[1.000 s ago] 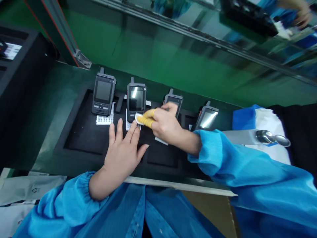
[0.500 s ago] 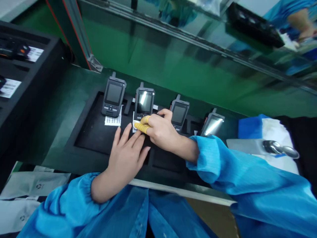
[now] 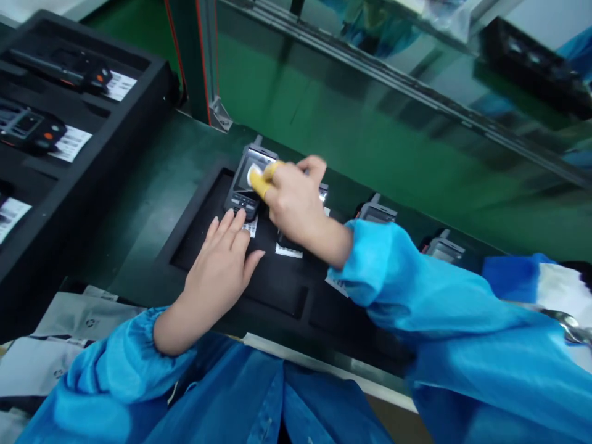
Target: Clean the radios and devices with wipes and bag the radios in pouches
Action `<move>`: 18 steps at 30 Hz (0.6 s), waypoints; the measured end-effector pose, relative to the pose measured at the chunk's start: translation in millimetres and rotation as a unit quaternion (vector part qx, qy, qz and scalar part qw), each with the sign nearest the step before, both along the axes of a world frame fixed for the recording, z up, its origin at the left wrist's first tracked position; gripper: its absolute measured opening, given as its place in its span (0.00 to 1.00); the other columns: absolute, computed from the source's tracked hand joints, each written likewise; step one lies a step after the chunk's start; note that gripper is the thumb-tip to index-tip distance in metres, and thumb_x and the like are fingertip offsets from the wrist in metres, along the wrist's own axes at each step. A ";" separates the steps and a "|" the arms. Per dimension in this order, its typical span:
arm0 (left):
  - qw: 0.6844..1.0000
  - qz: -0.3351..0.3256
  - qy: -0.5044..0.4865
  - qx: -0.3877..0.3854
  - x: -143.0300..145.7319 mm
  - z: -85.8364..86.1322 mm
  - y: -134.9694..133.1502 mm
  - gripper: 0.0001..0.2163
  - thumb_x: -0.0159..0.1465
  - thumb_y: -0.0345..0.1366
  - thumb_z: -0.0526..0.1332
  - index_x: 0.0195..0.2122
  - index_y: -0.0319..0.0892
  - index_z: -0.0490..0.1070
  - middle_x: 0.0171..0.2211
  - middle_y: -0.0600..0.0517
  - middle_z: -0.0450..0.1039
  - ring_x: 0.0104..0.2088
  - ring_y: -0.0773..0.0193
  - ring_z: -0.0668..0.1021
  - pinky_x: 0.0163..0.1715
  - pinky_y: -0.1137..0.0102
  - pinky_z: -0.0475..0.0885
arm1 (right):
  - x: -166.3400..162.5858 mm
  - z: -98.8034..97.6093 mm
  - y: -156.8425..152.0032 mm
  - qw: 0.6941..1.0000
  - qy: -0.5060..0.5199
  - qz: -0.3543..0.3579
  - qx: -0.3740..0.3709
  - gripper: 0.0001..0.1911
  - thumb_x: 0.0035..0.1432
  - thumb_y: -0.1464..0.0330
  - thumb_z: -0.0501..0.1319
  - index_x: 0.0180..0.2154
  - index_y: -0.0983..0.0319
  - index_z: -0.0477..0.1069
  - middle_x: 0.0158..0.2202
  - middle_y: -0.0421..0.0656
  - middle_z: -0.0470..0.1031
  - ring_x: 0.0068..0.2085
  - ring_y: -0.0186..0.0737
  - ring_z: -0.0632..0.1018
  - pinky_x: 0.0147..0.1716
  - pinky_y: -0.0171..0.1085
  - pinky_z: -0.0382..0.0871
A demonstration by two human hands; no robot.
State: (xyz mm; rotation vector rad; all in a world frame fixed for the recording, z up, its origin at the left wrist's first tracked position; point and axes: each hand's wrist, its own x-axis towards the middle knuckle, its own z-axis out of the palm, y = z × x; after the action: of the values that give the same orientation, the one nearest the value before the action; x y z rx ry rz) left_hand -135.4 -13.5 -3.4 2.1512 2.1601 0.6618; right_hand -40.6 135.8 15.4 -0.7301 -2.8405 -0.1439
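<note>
My right hand [image 3: 298,200] wears yellow covers on its fingertips and pinches a small round white pad [image 3: 253,173]. It presses the pad on the screen of the leftmost handheld radio [image 3: 243,202], a dark grey one with a stubby antenna. My left hand [image 3: 219,262] lies flat, fingers stretched out, its fingertips at that radio's lower edge. A printed label [image 3: 251,228] shows under the radio. Behind my right hand a second radio [image 3: 324,192] is mostly hidden, with a label [image 3: 289,251] below it. All rest along a black foam tray [image 3: 277,296].
Farther right are a third radio [image 3: 378,213] and a fourth radio [image 3: 444,248], then a blue and white cloth [image 3: 511,277]. Another black tray [image 3: 139,80] with radios stands at left. Grey bags [image 3: 87,314] lie at lower left. A metal post bracket [image 3: 219,116] and glass shelf border the back.
My right hand has moved left with the white pad, from the second radio to the leftmost one's screen. My left hand has shifted left to that radio's base. The view has turned left.
</note>
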 end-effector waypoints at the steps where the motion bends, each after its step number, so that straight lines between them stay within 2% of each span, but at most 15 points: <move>1: 1.000 0.001 -0.001 0.001 0.7 -0.1 0.0 0.12 0.67 0.38 0.53 0.42 0.33 0.68 0.57 0.33 0.66 0.60 0.45 0.66 0.59 0.49 0.63 | 2.1 -1.1 -5.6 0.999 -0.017 0.027 -0.003 0.22 0.67 0.72 0.42 0.39 0.61 0.75 0.38 0.43 0.71 0.41 0.39 0.69 0.46 0.47 0.50; 3: 1.000 0.002 -0.004 0.000 1.2 -0.2 0.0 0.13 0.67 0.38 0.52 0.43 0.33 0.68 0.57 0.33 0.66 0.61 0.45 0.66 0.59 0.48 0.63 | 1.7 3.0 -8.7 0.998 -0.044 0.050 -0.014 0.21 0.68 0.70 0.42 0.42 0.60 0.75 0.38 0.43 0.72 0.41 0.39 0.69 0.46 0.47 0.50; 7: 1.000 0.006 -0.006 -0.005 1.1 0.0 0.5 0.12 0.67 0.38 0.52 0.42 0.33 0.68 0.57 0.33 0.66 0.61 0.44 0.66 0.58 0.48 0.64 | -19.0 25.1 10.7 0.997 -0.043 -0.052 -0.035 0.22 0.69 0.68 0.41 0.46 0.59 0.72 0.44 0.44 0.71 0.45 0.41 0.68 0.49 0.50 0.47; 9: 1.000 0.007 -0.010 -0.007 1.1 0.3 0.6 0.12 0.67 0.37 0.53 0.42 0.33 0.68 0.58 0.33 0.66 0.61 0.44 0.66 0.58 0.49 0.64 | -28.7 30.2 15.6 0.995 -0.044 -0.073 -0.042 0.22 0.69 0.69 0.40 0.45 0.61 0.72 0.45 0.45 0.70 0.46 0.42 0.67 0.49 0.50 0.47; 11: 1.000 0.009 -0.017 -0.010 1.5 0.3 0.4 0.12 0.67 0.37 0.52 0.43 0.33 0.68 0.58 0.33 0.66 0.61 0.45 0.66 0.59 0.49 0.63 | -31.0 26.1 9.3 0.996 -0.058 -0.047 -0.045 0.20 0.68 0.71 0.41 0.43 0.62 0.72 0.44 0.45 0.71 0.45 0.41 0.66 0.49 0.49 0.48; 16: 1.000 0.010 -0.019 -0.012 2.4 -0.6 0.0 0.15 0.67 0.37 0.52 0.48 0.31 0.67 0.56 0.33 0.68 0.60 0.46 0.66 0.59 0.49 0.63 | -16.6 5.5 -10.2 0.995 -0.049 0.088 -0.005 0.17 0.67 0.71 0.47 0.35 0.58 0.74 0.36 0.40 0.71 0.39 0.38 0.66 0.46 0.46 0.48; 18: 1.000 0.009 -0.011 -0.010 2.5 -0.5 0.0 0.14 0.67 0.37 0.53 0.47 0.31 0.68 0.56 0.33 0.67 0.60 0.46 0.66 0.58 0.49 0.64 | -15.3 6.2 -2.4 0.996 -0.041 0.073 0.021 0.19 0.68 0.70 0.45 0.37 0.58 0.74 0.38 0.41 0.71 0.40 0.39 0.67 0.46 0.47 0.47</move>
State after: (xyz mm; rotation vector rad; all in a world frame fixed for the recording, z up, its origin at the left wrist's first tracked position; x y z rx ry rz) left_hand -132.9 -13.5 -3.9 2.1067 2.1693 0.6595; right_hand -55.8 133.4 21.6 -0.5166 -2.9458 -0.2140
